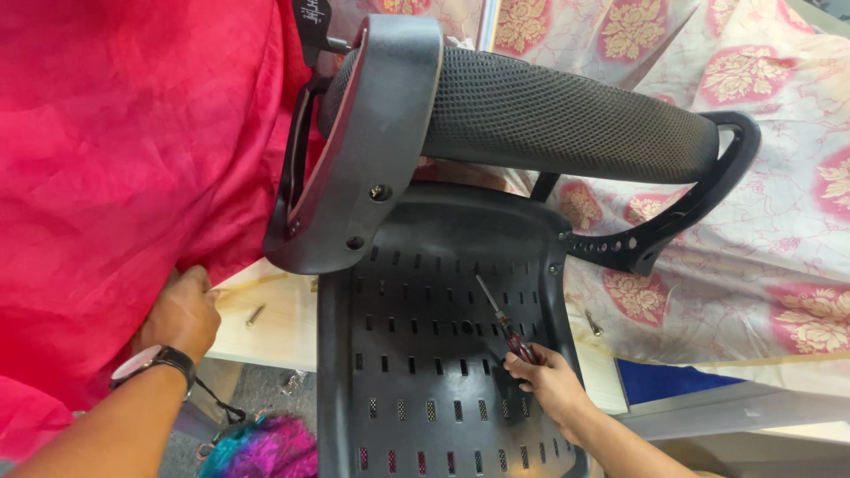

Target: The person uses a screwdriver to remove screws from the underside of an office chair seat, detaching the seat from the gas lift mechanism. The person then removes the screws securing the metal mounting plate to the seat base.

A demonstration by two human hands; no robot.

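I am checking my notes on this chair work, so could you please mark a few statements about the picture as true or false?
1. The right hand holds a screwdriver. True.
2. The screwdriver lies on the underside of the black slotted seat pan. True.
3. The left hand grips the armrest. False: it rests by the red cloth, off the chair.
4. A loose screw lies on the pale board. True.
5. The left wrist is bare. False: it wears a watch.
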